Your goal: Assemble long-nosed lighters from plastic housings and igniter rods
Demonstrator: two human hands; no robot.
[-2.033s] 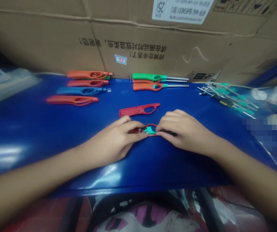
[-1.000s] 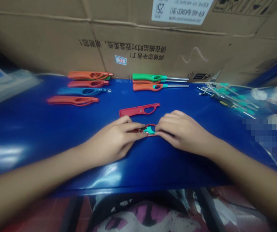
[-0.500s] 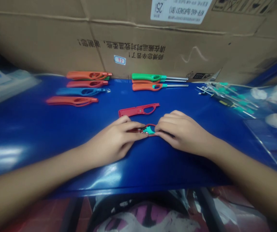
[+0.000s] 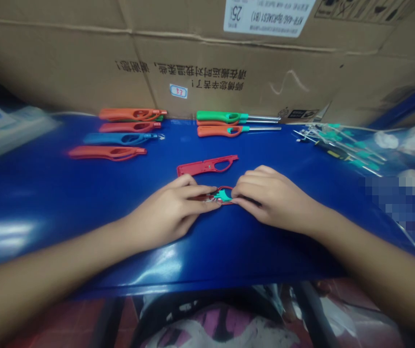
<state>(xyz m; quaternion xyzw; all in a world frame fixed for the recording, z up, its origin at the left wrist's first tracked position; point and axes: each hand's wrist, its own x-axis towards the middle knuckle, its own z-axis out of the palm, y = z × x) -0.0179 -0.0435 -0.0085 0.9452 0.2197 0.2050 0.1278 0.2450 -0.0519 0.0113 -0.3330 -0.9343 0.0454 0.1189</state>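
Between my two hands lies a red lighter casing half (image 4: pixel 226 188) with a teal trigger (image 4: pixel 223 195) seated in it. My left hand (image 4: pixel 173 205) is closed on its left part, thumb and forefinger on either side of small inner parts. At the casing's right end, my right hand (image 4: pixel 274 195) pinches it, and the fingertips hide what lies there. Just beyond my hands rests the other red casing half (image 4: pixel 207 166), its hollow side up, not held.
Several coloured lighter handles (image 4: pixel 115 138) lie at the back left. Assembled long-necked lighters (image 4: pixel 225 130) are at the back centre. To the right lie metal rods with teal parts (image 4: pixel 348 145) and a screwdriver (image 4: pixel 337 153). A cardboard box (image 4: pixel 84 63) stands along the far edge of the blue table (image 4: pixel 84 203).
Almost nothing differs. Both hands keep their hold on the red casing half, with only a slight shift of the fingers of my left hand.
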